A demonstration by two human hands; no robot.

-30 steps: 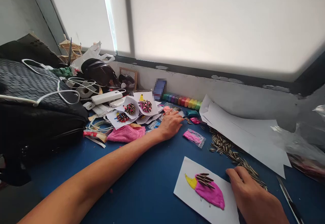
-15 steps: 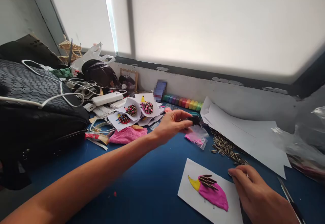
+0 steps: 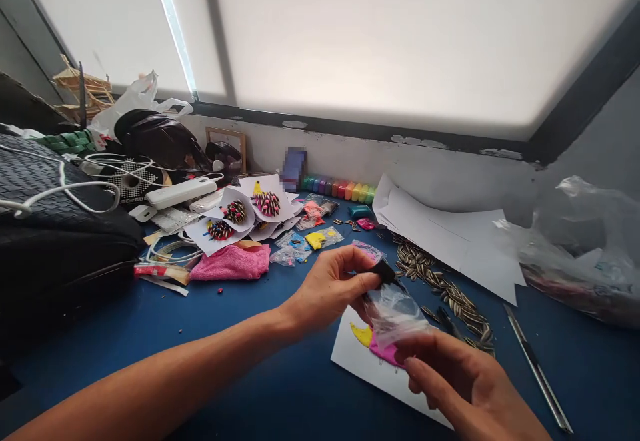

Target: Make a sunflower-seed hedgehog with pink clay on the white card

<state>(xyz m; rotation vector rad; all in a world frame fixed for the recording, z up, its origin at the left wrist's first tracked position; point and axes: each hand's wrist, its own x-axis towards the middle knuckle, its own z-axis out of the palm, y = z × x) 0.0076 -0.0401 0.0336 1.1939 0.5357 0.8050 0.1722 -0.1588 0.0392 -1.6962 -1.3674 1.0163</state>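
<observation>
clay (image 3: 384, 271), black, shows at the upper end of a small clear plastic bag (image 3: 397, 308), right of centre in the frame. the left hand (image 3: 333, 288) pinches that end between thumb and fingers. from where i stand, the right hand (image 3: 457, 381), lower right, has fingers at the bag's lower end, but i cannot tell whether they close. a white card (image 3: 350, 353) with a pink-and-yellow clay animal (image 3: 381, 348) lies beneath, sunflower seeds (image 3: 443, 280) to its upper right.

2 hands (image 3: 331, 288), 1 held bag (image 3: 398, 309), 1 knife (image 3: 538, 367), min. 3 seed pics (image 3: 267, 203)
</observation>
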